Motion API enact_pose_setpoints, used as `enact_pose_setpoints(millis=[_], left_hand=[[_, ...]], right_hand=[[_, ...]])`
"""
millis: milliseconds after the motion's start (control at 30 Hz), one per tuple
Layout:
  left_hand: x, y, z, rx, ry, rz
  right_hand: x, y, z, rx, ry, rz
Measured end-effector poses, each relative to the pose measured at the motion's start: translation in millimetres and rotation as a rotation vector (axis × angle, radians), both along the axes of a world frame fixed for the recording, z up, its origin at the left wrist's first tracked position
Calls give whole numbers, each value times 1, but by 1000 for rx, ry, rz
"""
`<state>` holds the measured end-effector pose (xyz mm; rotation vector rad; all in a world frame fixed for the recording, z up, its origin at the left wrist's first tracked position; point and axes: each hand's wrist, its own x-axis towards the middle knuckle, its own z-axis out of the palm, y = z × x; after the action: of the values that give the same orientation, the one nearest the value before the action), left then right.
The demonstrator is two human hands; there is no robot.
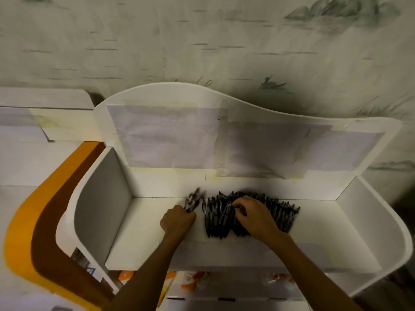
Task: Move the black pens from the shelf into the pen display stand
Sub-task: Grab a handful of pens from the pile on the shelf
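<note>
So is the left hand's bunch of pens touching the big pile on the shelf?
Apart. The head view shows a strip of bare white shelf between the blurred bunch gripped by the left hand and the pile.

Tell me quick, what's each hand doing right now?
Left hand: grips a bunch of pens.
Right hand: fingers curled on the pen pile; grip unclear.

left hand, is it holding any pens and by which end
Yes. The left hand grips a small bunch of black pens by their near ends, the far ends fanning out blurred beyond the fist. Which end is tip or cap cannot be told.
</note>
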<state>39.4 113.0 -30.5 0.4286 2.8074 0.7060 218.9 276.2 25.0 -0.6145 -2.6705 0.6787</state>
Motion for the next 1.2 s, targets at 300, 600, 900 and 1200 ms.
enact_pose_setpoints(millis=[300, 600, 900, 1200], left_hand=[[-14, -6, 13, 718, -164, 75], [-17, 4, 22, 942, -128, 243], [-10, -9, -5, 786, -89, 132], [-9, -7, -6, 916, -135, 304]], right_hand=[[-11, -4, 5, 27, -10, 28], [-15, -3, 12, 46, -19, 16], [-19, -10, 19, 102, 55, 0], [-13, -7, 14, 81, 74, -15]])
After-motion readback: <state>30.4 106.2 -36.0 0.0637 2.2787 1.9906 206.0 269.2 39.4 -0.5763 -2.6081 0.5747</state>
